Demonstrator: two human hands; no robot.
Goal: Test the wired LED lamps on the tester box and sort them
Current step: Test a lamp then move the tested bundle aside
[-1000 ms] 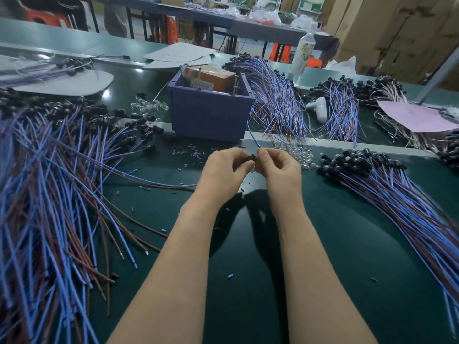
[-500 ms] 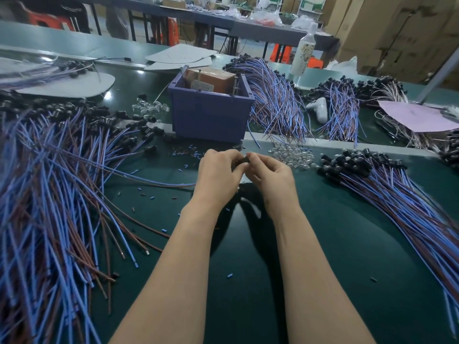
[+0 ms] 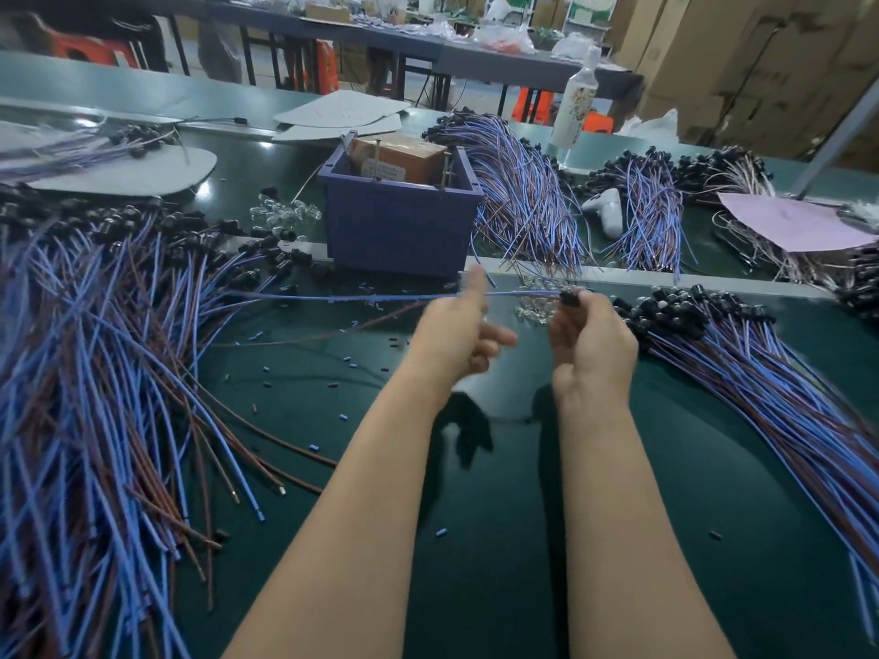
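Holding one wired lamp (image 3: 569, 298) above green tabletop (image 3: 499, 516), in front of purple box (image 3: 397, 230). Right hand (image 3: 592, 337) pinches black lamp head. Left hand (image 3: 454, 332) loosely spread, blue wire (image 3: 361, 297) running leftward past its raised finger; grip on wire unclear. Lamp piles: left (image 3: 95, 349), right (image 3: 761, 373).
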